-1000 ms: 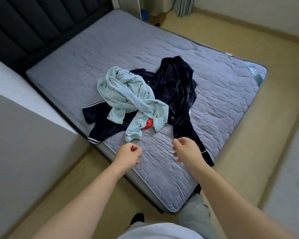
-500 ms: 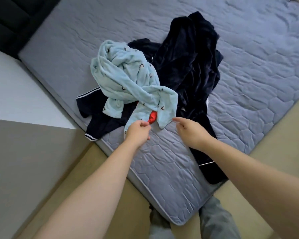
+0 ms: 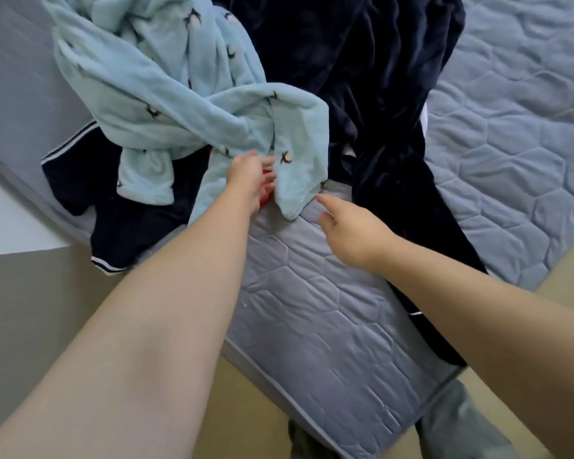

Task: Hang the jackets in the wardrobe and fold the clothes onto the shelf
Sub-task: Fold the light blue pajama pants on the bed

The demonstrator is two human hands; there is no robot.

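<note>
From my seat I see two bare forearms, no sleeves reaching the wrists, no watch or rings that I can make out on the left hand (image 3: 249, 175) or the right hand (image 3: 352, 230). Below, past the bed's near edge, the legs wear grey trousers (image 3: 458, 425), loosely creased.

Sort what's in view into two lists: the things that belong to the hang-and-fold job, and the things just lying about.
Part of the job:
- light blue fleece garment
- dark navy velvet garment
- navy garment with white stripes
- red item, mostly hidden
- left hand, reaching into the fleece
- right hand, reaching toward its edge

Just there:
- grey quilted mattress
- tan floor
</note>
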